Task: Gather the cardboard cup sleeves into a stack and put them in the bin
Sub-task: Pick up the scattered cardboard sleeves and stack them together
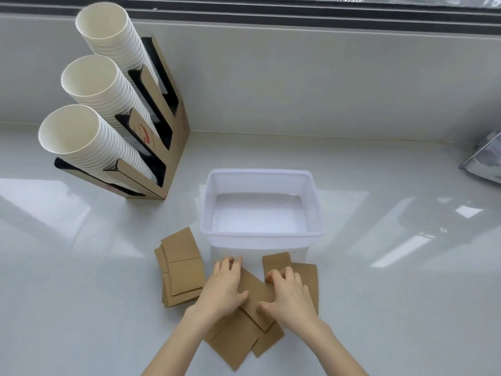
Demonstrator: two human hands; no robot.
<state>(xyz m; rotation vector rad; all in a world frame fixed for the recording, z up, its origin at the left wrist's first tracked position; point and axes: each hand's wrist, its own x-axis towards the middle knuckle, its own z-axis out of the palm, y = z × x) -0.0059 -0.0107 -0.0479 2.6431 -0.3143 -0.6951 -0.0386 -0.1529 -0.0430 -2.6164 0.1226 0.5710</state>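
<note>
Several flat brown cardboard cup sleeves lie on the white counter in front of a translucent white plastic bin (pixel 314 210), which holds nothing. A loose pile of sleeves (pixel 182 270) sits to the left of my hands. My left hand (pixel 223 287) and my right hand (pixel 291 295) rest palm down, fingers spread, on a scattered group of sleeves (pixel 256 291) close to the bin's near wall. More sleeves (pixel 235 340) fan out below my wrists, and two sleeves (pixel 306 272) poke out beyond my right hand's fingers.
A cardboard cup dispenser (pixel 168 147) with three tilted stacks of white paper cups (pixel 89 85) stands at the back left. A grey packet (pixel 485 158) lies at the right edge. A low white wall and window frame run along the back.
</note>
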